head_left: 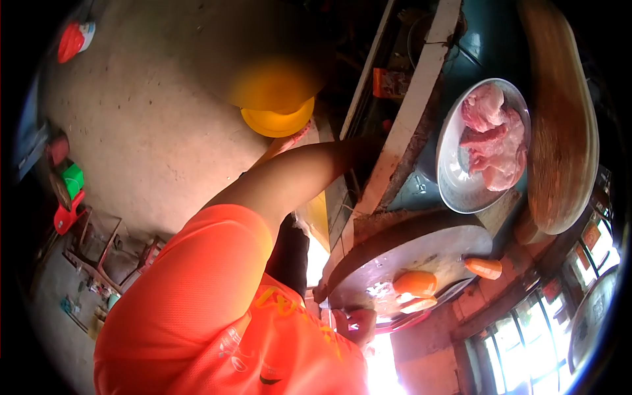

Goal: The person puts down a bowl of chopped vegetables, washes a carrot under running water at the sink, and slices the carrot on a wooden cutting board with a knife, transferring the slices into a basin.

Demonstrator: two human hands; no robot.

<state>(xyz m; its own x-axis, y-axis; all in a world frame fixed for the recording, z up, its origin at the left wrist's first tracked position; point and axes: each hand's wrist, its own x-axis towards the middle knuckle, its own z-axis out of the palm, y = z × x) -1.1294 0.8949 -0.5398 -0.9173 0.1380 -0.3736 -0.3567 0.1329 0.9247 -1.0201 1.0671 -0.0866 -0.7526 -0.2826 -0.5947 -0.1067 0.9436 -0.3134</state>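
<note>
My left forearm (pixel 309 172) reaches over the table's front edge into the dark space beneath. Its hand is lost in shadow, so its fingers do not show. My right hand (pixel 356 325) is at the near rim of a thick round chopping board (pixel 454 247), fingers curled; what they hold, if anything, cannot be made out. Lying on the board are a thick carrot piece (pixel 416 284), a paler slice (pixel 419 305) beside it and another carrot piece (pixel 483 268) at the far edge. Farther along the table, raw meat (pixel 497 141) fills a metal plate (pixel 451 187).
A long tan gourd (pixel 563 125) lies behind the plate. The pale table edge (pixel 411 108) runs beside my arm, with an orange packet (pixel 391 83) on a shelf below. A yellow basin (pixel 276 122) and a green box (pixel 73 178) are on the floor side. Barred windows (pixel 533 342) glare.
</note>
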